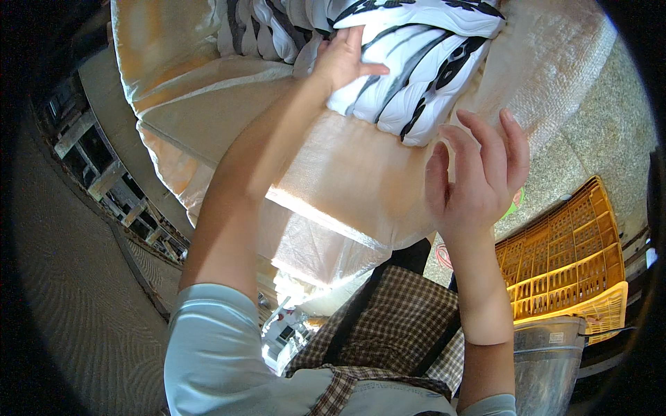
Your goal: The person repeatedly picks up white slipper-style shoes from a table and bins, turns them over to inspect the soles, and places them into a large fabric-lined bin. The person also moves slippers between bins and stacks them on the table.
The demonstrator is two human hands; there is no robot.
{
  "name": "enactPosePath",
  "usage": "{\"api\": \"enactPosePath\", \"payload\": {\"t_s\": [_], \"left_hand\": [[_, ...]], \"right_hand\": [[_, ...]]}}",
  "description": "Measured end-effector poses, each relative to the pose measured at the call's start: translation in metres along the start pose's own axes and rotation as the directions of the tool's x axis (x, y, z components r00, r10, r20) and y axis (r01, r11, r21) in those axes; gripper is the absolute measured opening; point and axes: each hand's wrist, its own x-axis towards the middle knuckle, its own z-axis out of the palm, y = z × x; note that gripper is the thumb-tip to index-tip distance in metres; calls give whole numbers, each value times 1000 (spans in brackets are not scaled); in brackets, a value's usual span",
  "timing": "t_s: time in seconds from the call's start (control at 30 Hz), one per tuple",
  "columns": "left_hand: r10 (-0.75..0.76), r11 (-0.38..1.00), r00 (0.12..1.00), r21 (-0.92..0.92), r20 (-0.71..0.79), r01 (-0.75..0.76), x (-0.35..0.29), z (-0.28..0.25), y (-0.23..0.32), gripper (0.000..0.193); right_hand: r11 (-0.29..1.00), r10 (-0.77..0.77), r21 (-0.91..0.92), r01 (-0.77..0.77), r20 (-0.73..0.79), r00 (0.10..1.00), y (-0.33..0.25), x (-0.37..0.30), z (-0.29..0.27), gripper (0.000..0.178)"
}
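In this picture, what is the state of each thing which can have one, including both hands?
Left hand: spread, touching the white soles.
Right hand: raised, holding nothing, fingers loosely curled.
White soles: closely packed side by side, one across the others.
Shiny sheeting: creased, partly sunlit.
Checked apron: worn.
Yellow crate: contents unclear.
Grey bin: contents not visible.

In front of you spreads a pale, shiny, creased plastic sheet (354, 159); on it, white shoe soles (409, 76) with black and grey markings sit packed together, touching side by side.
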Motion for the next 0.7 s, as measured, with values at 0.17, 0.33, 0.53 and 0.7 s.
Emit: {"api": "enactPosePath", "payload": {"t_s": [0.17, 0.33, 0.53, 0.7], "left_hand": [[-23, 919, 981, -382, 192, 96, 20, -27, -32, 101], [-42, 945, 986, -314, 161, 91, 22, -32, -35, 77], [43, 932, 997, -357, -57, -60, 13, -16, -17, 97], [-252, 939, 964, 222, -81, 264, -22, 26, 44, 124]], "right_hand": [[1000, 8, 16, -9, 38, 999, 0, 0, -1, 17], [999, 6, 42, -7, 28, 1000, -1, 0, -1, 17], [999, -5, 46, 3, 33, 999, -1, 0, -2, 18], [999, 1, 32, -2, 30, 1000, -2, 1, 0, 18]]}}
